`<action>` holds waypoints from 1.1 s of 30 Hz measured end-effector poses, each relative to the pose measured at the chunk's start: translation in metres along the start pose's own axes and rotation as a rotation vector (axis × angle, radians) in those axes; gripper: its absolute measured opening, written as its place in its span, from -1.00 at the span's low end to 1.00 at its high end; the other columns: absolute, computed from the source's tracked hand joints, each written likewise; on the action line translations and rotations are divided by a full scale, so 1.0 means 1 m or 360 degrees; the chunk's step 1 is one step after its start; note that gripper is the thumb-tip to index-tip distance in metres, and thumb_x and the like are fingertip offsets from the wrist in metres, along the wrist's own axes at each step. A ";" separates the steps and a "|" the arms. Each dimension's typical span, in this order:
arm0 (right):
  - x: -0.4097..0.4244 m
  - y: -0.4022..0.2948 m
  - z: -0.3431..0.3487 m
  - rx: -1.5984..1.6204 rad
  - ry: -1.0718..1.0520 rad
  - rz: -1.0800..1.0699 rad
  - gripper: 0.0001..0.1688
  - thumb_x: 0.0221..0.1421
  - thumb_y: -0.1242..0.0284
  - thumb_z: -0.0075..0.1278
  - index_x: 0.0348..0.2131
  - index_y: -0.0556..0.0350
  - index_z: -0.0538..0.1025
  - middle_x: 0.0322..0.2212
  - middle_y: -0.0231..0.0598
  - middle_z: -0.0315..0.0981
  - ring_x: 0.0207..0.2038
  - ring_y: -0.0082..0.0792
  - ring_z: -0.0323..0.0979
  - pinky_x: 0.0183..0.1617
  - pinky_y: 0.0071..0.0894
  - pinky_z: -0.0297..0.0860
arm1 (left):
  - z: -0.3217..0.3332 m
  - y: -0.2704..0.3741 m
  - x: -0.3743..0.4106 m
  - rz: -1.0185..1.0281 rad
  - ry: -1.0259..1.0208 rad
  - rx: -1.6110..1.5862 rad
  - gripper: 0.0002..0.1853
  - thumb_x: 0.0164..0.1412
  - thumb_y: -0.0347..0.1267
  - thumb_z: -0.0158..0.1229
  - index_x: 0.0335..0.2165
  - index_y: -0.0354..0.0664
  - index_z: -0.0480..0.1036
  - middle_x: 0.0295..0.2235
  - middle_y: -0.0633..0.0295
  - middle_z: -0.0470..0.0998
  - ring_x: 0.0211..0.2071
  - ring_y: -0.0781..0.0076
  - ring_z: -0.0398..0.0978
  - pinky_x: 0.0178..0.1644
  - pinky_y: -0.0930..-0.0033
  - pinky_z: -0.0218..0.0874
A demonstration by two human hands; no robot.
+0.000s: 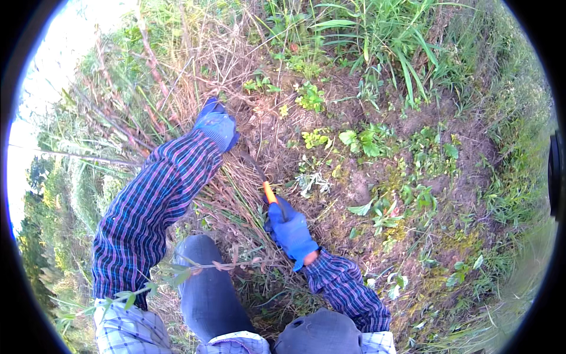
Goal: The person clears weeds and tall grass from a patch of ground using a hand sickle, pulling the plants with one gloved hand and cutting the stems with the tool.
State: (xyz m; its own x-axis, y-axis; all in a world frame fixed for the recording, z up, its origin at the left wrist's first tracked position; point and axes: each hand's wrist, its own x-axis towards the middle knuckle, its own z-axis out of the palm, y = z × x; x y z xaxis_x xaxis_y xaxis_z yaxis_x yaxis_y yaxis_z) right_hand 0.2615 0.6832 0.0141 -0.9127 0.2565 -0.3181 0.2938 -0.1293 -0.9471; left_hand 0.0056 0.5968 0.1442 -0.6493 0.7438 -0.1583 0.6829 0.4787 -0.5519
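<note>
My left hand (pixel 217 126), in a blue knitted glove, is closed around dry grass stems (pixel 221 84) at the upper left, its fingertips mostly hidden. Also gloved in blue, my right hand (pixel 292 232) grips a sickle by its orange handle (pixel 270 193). The thin, dark curved blade (pixel 253 163) points up and left, just below my left hand, over the ground litter. A bundle of long cut-looking stalks (pixel 239 190) lies between the two hands, passing beneath my left forearm.
My knees (pixel 208 283) in grey trousers are bent at the bottom. A leafy stem (pixel 194 267) crosses before the left knee. Reddish woody stalks (pixel 152 62) stand at upper left. Small weeds (pixel 369 139) dot the soil to the right, with tall green grass (pixel 376 31) at the top.
</note>
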 end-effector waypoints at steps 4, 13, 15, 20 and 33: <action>-0.010 -0.015 -0.006 0.0441 -0.0050 0.0236 -0.49 0.33 0.17 -0.14 0.11 0.07 0.40 -0.62 -0.28 0.50 -0.70 -0.63 0.33 -0.67 -0.58 0.27 | 0.007 0.001 -0.011 -0.0099 -0.0189 0.0045 -0.52 0.26 -0.01 -0.11 -0.21 -0.06 0.62 -0.18 0.15 0.63 0.11 0.19 0.37 0.30 -0.01 -0.12; 0.053 -0.055 -0.041 0.0622 0.0252 0.0113 -0.52 0.33 0.17 -0.15 0.06 0.10 0.44 -0.63 -0.34 0.43 -0.75 -0.61 0.21 -0.71 -0.55 0.20 | -0.005 0.000 -0.022 -0.0131 -0.0451 -0.0206 -0.56 0.27 -0.08 -0.09 -0.22 -0.10 0.62 -0.19 0.13 0.63 0.12 0.16 0.38 0.35 0.03 -0.20; 0.071 -0.072 -0.041 0.0396 0.0179 0.0116 -0.54 0.32 0.17 -0.15 0.02 0.11 0.44 -0.64 -0.34 0.42 -0.72 -0.58 0.25 -0.70 -0.53 0.21 | 0.002 -0.002 -0.021 -0.0140 -0.0404 -0.0162 -0.58 0.26 -0.09 -0.08 -0.26 -0.07 0.64 -0.22 0.16 0.64 0.06 0.19 0.42 0.32 0.05 -0.15; 0.068 -0.071 -0.033 -0.0052 0.0089 0.0148 -0.56 0.31 0.19 -0.14 -0.04 0.18 0.44 -0.63 -0.22 0.45 -0.64 -0.50 0.42 -0.64 -0.46 0.29 | 0.021 -0.005 -0.017 -0.0061 -0.0172 -0.0171 -0.60 0.22 -0.07 -0.04 -0.43 -0.06 0.62 -0.43 0.18 0.62 -0.19 0.18 0.46 0.15 0.01 0.02; 0.031 -0.030 -0.015 0.0255 0.0069 0.0264 -0.53 0.33 0.15 -0.10 0.07 0.01 0.45 -0.67 -0.41 0.40 -0.74 -0.64 0.23 -0.70 -0.57 0.15 | 0.098 -0.004 -0.095 -0.0379 -0.0279 -0.0735 -0.46 0.33 -0.04 -0.22 -0.43 -0.12 0.58 -0.47 0.04 0.60 -0.36 0.03 0.55 -0.04 -0.12 0.14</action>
State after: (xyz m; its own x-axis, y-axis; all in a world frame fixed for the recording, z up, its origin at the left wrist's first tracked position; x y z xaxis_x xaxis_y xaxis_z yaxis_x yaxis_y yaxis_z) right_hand 0.2289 0.7095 0.0322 -0.8417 0.2592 -0.4737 0.3868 -0.3226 -0.8639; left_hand 0.0316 0.4788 0.0810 -0.8230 0.5199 -0.2288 0.5605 0.8086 -0.1788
